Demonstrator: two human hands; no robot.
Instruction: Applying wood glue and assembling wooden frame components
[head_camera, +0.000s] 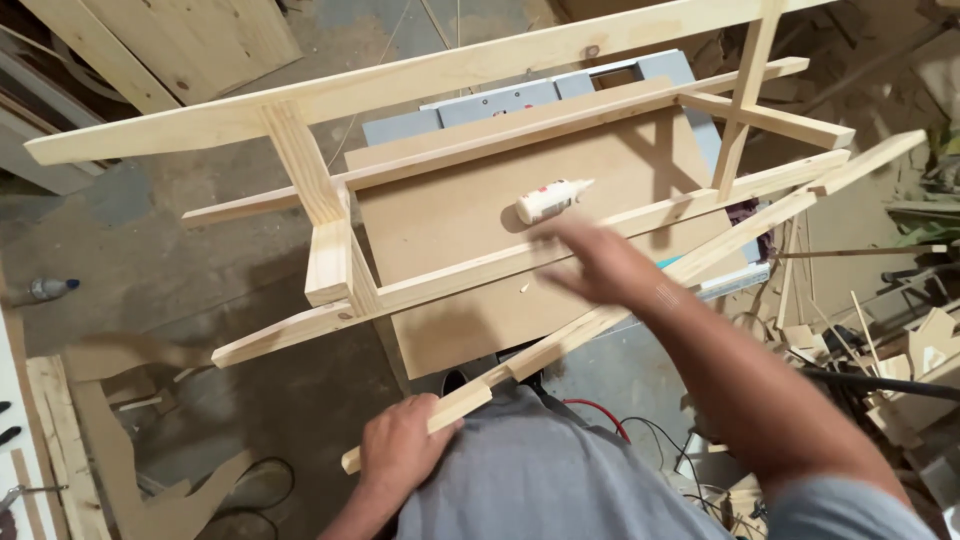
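Note:
My left hand (400, 448) grips the near end of a long pale wooden slat (600, 322) that runs diagonally up to the right. My right hand (600, 262), blurred and with fingers spread, hovers over the brown board (450, 215), a short way from a white glue bottle (550, 198) lying on its side. A pale wooden frame (340, 255) of long rails and short uprights lies tipped across the board, its rails passing above and below the bottle.
The board rests on a grey saw table (500, 100). Wood offcuts (900, 350) pile up at the right, planks (170, 45) lie at top left, cables (640, 430) trail on the dusty floor, and a small bottle (45, 290) lies at the left.

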